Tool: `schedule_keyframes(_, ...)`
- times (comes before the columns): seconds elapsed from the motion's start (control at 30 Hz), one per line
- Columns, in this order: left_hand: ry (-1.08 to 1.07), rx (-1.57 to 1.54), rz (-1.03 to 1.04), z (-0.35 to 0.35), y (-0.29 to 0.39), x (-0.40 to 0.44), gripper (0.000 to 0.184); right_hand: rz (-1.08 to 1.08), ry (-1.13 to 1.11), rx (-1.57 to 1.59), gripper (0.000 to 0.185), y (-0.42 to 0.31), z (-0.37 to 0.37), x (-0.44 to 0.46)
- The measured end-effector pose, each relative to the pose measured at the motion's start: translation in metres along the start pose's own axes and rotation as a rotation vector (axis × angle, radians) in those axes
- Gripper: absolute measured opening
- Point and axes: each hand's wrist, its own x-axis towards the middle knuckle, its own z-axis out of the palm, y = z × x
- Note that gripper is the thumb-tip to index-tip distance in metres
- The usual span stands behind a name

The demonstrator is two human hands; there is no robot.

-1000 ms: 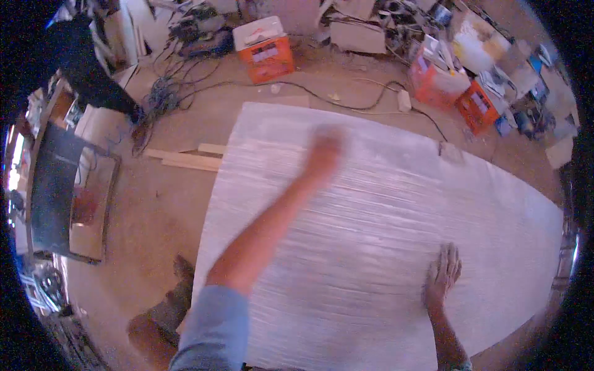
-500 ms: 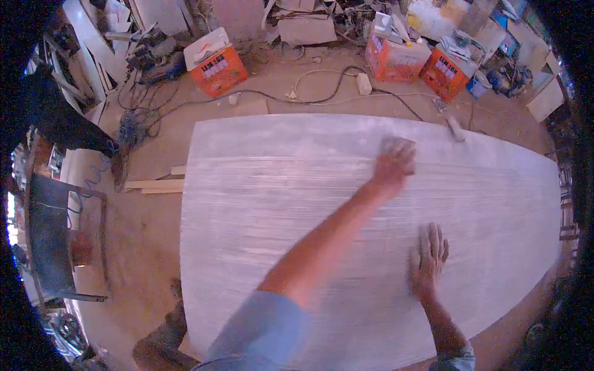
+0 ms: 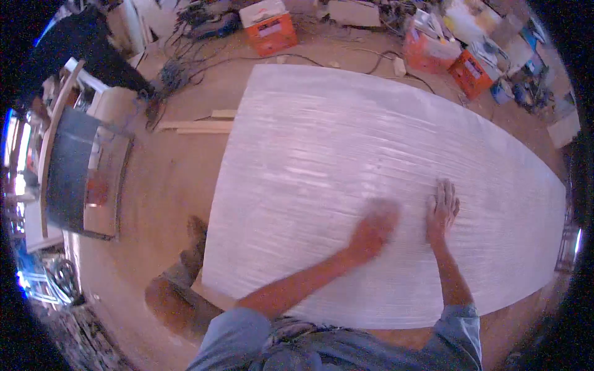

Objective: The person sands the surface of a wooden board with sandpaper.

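One blurred left hand point(image 3: 374, 229), fingers unreadable, has moved nearer the right hand point(image 3: 440, 216), fingers spread.

Broad whitish panel point(image 3: 365, 154), streaked with fine lines
It lies flat, just right of the wooden strips point(image 3: 201, 126), its far edge reaching beyond them.

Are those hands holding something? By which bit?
The right hand lies open on the pale board, gripping nothing visible; the left hand is too blurred to tell.

Whitish-grey panel point(image 3: 334, 179) (fine pale streaks)
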Motion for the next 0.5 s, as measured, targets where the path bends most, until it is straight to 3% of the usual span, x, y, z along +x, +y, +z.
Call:
schedule_keyframes(0.07,-0.136,-0.001,0.093,-0.018,0.050,-0.028,0.051,-0.021,0.012,0.028,0.051,0.005,0.006,0.004)
schedule_keyframes(0.1,-0.115,0.008,0.066,-0.022,0.036,-0.042,0.051,-0.020,0.029,-0.025,0.050,0.011,0.015,0.002)
schedule_keyframes(0.17,-0.060,0.008,-0.115,-0.052,-0.020,-0.094,0.052,-0.060,0.028,-0.057,0.050,0.015,0.028,0.004)
schedule_keyframes(0.2,0.000,0.075,-0.372,-0.108,-0.037,-0.117,0.054,-0.063,0.049,-0.082,0.051,0.019,0.032,0.006)
schedule_keyframes(0.23,0.102,0.298,-0.337,-0.141,-0.087,-0.157,0.052,-0.061,0.073,-0.111,0.053,0.019,0.034,0.008)
schedule_keyframes(0.27,0.273,0.237,-0.606,-0.182,-0.107,-0.178,0.050,-0.087,0.064,-0.105,0.053,0.021,0.033,0.006)
schedule_keyframes(0.33,0.397,0.671,-0.611,-0.241,-0.140,-0.215,0.051,-0.003,0.088,-0.024,0.053,0.019,0.031,0.010)
schedule_keyframes(0.37,0.360,0.944,-0.566,-0.247,-0.147,-0.225,0.052,-0.025,0.088,-0.019,0.053,0.019,0.029,0.012)
schedule_keyframes(0.43,0.442,0.511,-0.772,-0.189,-0.125,-0.225,0.053,-0.070,-0.019,-0.143,0.051,0.018,0.026,0.014)
schedule_keyframes(0.47,0.328,0.529,-0.785,-0.154,-0.090,-0.211,0.050,-0.086,-0.013,-0.134,0.051,0.017,0.029,0.014)
schedule_keyframes(0.5,0.315,0.231,-0.756,-0.079,-0.069,-0.216,0.049,-0.078,0.059,-0.076,0.052,0.021,0.035,0.011)
